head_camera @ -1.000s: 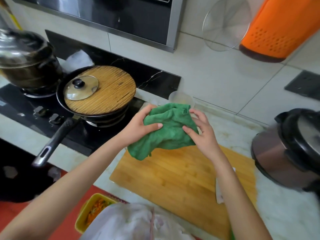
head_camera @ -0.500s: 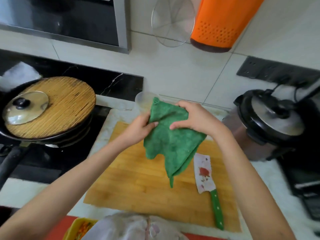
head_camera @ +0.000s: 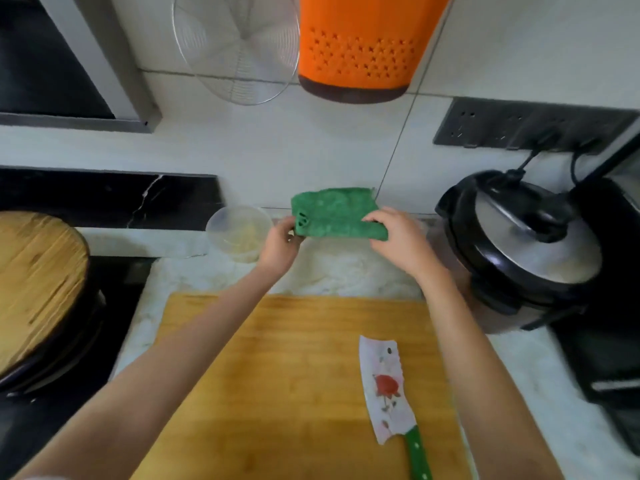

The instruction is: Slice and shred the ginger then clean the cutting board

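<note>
A wooden cutting board [head_camera: 277, 375] lies nearest on a pale marble counter [head_camera: 540, 368], its top bare of ginger. A knife [head_camera: 384, 386] with a flower-printed blade and green handle rests flat on the board's right side, blade pointing away.

Both forearms reach over the board. Past its far edge, above the counter, the left hand [head_camera: 278, 245] pinches the left edge of a folded green cloth [head_camera: 332, 213] with curled fingers. The right hand [head_camera: 398, 240] curls over the cloth's lower right corner.

The cloth seems to be getting folded for wiping. To do this well, keep it a flat, firm pad. Lift the knife off first, then wipe in long strokes along the grain, out to the board's edges.

Just left of the left hand stands a clear plastic bowl [head_camera: 239, 233] holding pale shreds, probably the ginger [head_camera: 247, 237], though they are blurred. A rice cooker [head_camera: 519, 244] sits to the right and a covered pan [head_camera: 38, 282] to the left.

On the tiled wall hang a wire strainer [head_camera: 239, 50] and an orange holder [head_camera: 356, 46], both cut off at the top. The palms face away, so the grip underneath is hidden. Whether the cloth is damp cannot be told. The board's near edge is out of frame.
</note>
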{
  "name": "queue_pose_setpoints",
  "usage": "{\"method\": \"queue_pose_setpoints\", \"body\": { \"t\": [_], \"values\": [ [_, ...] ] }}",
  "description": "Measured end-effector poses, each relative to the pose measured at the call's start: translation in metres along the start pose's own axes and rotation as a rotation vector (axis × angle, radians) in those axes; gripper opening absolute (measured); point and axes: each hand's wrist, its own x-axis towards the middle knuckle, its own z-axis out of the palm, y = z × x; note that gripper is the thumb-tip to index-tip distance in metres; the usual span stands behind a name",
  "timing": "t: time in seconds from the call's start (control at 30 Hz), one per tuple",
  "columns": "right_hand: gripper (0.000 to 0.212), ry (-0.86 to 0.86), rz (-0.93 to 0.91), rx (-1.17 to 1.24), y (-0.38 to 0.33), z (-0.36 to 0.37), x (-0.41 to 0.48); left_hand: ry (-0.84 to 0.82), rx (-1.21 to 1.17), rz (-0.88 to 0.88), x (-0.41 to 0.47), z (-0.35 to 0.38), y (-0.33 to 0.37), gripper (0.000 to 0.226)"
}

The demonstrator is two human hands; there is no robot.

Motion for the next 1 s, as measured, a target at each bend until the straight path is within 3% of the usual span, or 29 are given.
{"method": "queue_pose_setpoints", "body": {
  "t": [0.13,0.23,0.3,0.4,0.5,0.6,0.67,0.7,0.77,0.87,1.0],
  "values": [
    [0.045,-0.252,0.058,-0.063,0.043,0.066,-0.011,-0.228,0.169,-0.195,-0.003,0.028,-0.044,0.017],
    [0.048,-0.464,0.137,0.003,0.063,0.09,-0.017,-0.35,0.314,-0.239,-0.014,0.034,-0.06,0.015],
    [0.045,-0.453,0.177,0.138,0.072,0.091,-0.01,-0.306,0.357,-0.249,-0.008,0.037,-0.066,0.013],
    [0.043,-0.223,0.246,0.296,0.084,0.089,0.016,-0.189,0.355,-0.281,0.016,0.044,-0.076,0.014],
    [0.056,-0.276,0.305,-0.083,0.091,0.098,0.037,-0.185,0.478,-0.276,0.036,0.054,-0.076,0.041],
    [0.067,-0.257,0.265,-0.276,0.08,0.116,0.033,-0.233,0.738,0.006,0.036,0.066,-0.079,0.073],
    [0.063,-0.274,0.206,-0.236,0.072,0.134,0.018,-0.309,0.843,0.247,0.028,0.072,-0.089,0.066],
    [0.06,-0.347,0.204,-0.23,0.069,0.143,0.008,-0.4,0.917,0.282,0.022,0.074,-0.095,0.064],
    [0.059,-0.46,0.205,-0.276,0.071,0.157,-0.008,-0.587,1.039,0.192,0.01,0.076,-0.106,0.068],
    [0.059,-0.51,0.199,-0.27,0.079,0.158,-0.001,-0.623,1.067,0.097,0.014,0.079,-0.106,0.057],
    [0.067,-0.696,0.197,-0.245,0.076,0.131,0.02,-0.726,0.992,0.027,0.023,0.067,-0.08,0.058]
  ]
}}
